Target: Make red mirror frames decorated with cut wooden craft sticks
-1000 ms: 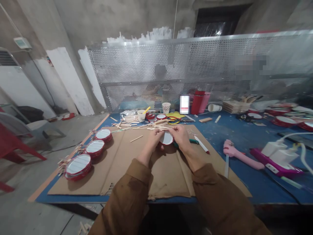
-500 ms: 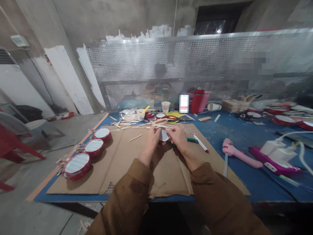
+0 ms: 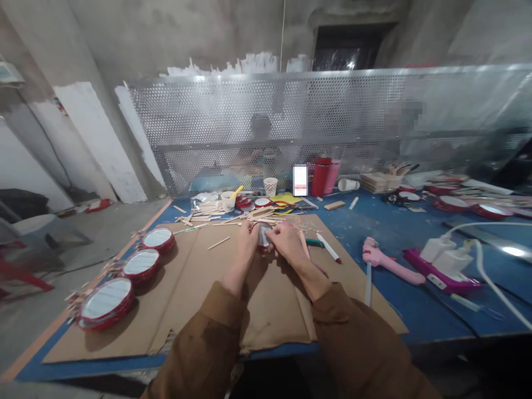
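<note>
My left hand [image 3: 248, 239] grips the left edge of a small red-rimmed drum [image 3: 263, 237] with a pale round face, held over the cardboard sheet [image 3: 199, 288]. From the right, my right hand [image 3: 286, 241] has its fingers closed at the drum's edge and partly covers its face; anything small between those fingertips is hidden. Three similar drums, a near one [image 3: 106, 302], a middle one [image 3: 141, 263] and a far one [image 3: 158, 238], stand along the cardboard's left side with thin wooden sticks at their outer edges. A single stick [image 3: 219, 243] lies left of my hands.
Wooden sticks [image 3: 214, 209], a paper cup [image 3: 270, 185], a phone [image 3: 300, 180] and a red bottle [image 3: 321, 176] line the back. To the right lie a marker [image 3: 329, 247], a pink glue gun [image 3: 390, 263] and a purple power strip [image 3: 440, 274] with white plugs and cables.
The drum in my hands has tilted, and my right fingers now cover more of its right side. My view has swung slightly right, so the table appears shifted left.
</note>
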{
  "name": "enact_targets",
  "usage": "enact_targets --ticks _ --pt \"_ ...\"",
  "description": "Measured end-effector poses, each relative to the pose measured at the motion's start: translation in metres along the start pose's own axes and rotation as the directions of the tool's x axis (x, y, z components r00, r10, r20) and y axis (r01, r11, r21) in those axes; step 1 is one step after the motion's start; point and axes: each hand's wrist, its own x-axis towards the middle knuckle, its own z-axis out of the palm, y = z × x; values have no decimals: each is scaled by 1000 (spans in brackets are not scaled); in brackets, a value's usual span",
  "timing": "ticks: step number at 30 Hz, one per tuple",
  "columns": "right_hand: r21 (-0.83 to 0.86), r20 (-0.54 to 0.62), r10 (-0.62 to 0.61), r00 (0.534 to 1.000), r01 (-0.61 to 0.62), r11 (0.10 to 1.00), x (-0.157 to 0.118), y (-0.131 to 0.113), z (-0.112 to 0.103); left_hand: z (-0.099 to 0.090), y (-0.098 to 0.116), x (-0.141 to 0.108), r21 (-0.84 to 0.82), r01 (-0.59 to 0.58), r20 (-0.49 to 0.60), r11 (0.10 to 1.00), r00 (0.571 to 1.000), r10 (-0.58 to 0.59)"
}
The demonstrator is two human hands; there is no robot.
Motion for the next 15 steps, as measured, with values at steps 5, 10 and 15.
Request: enact_targets --ticks 5,10,15 --pt "-45 -3 -3 1000 3 999 0 -2 2 -2 0 0 0 -52 2 999 999 52" --pt "-191 -106 -86 991 64 979 -8 -9 5 -3 -2 -1 58 -107 -40 993 993 109" --pt "-174 -82 -122 989 106 979 -11 -7 10 -3 -14 8 63 -147 -76 987 986 151"
